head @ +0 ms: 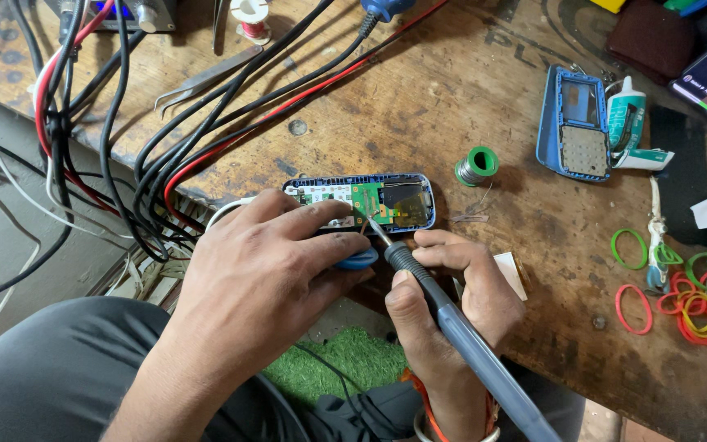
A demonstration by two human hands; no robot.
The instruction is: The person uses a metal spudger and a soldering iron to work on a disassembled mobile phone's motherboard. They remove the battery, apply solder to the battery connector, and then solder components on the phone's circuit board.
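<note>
At the table (452, 106) edge, soldering: left hand (263, 270) pressed down on the opened phone (362, 200), right hand (452, 295) pinching the iron (452, 323), tip at the board; next calls for steady contact.

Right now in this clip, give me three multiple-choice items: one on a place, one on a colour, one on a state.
1. Where is the solder spool?
A. right of the opened phone
B. in the left hand
C. on the grass mat

2. What colour is the detached phone cover?
A. red
B. blue
C. white

3. What does the right hand hold?
A. tweezers
B. nothing
C. a soldering iron

Key: 1 A, it lies on the wooden table beside the phone's right end. 2 B, its frame is blue. 3 C, fingers grip the handle, tip at the circuit board, while the left hand steadies the phone.
</note>
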